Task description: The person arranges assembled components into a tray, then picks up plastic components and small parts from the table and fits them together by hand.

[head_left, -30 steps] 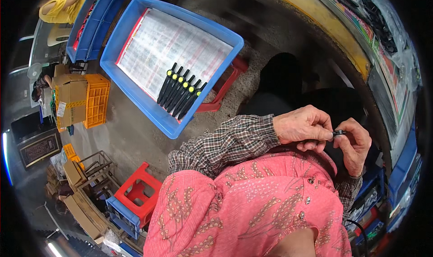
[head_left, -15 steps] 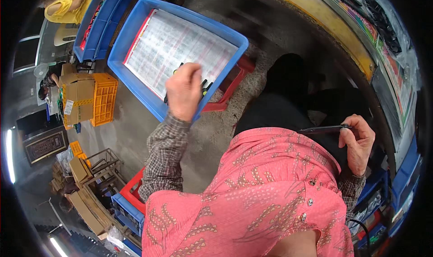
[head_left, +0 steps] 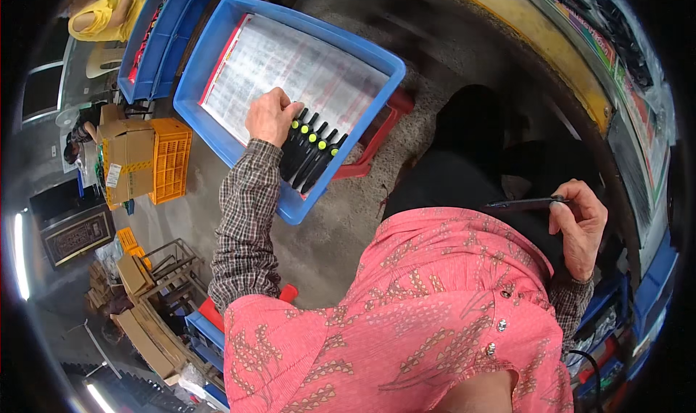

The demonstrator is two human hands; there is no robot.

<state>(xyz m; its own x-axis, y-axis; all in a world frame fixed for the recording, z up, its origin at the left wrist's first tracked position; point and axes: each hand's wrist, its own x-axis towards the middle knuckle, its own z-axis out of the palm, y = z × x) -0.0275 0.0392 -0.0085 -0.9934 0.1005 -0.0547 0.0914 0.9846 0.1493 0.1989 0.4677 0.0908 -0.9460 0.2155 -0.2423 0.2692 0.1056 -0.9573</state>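
- In the upper middle of the frame, the left hand reaches over a blue plastic tray, its fingertips at the upper-left end of a row of black-handled tools.
- Its fingers are curled and drawn close together, with almost no gap; whether they have hold of the endmost tool or only touch it, I cannot tell.
- The row steps away from those fingertips toward the lower right, tool beside tool, each with a yellow-green disc near its upper end. Their long axes run alike, narrow ends to the upper right, broad handles to the lower left. The left hand is much the nearer one.
- At the right of the frame, the right hand has thumb and forefinger closed in a pinch on one end of a slim black tool.
- That tool extends left from the pinch, its long axis nearly level, over the dark trousers. It is well apart from the row, to the lower right of it.
- Under the row, a printed sheet lines the tray, and a red stool shows beneath the tray's right side.
- Left of the tray stands an orange crate beside a cardboard box.
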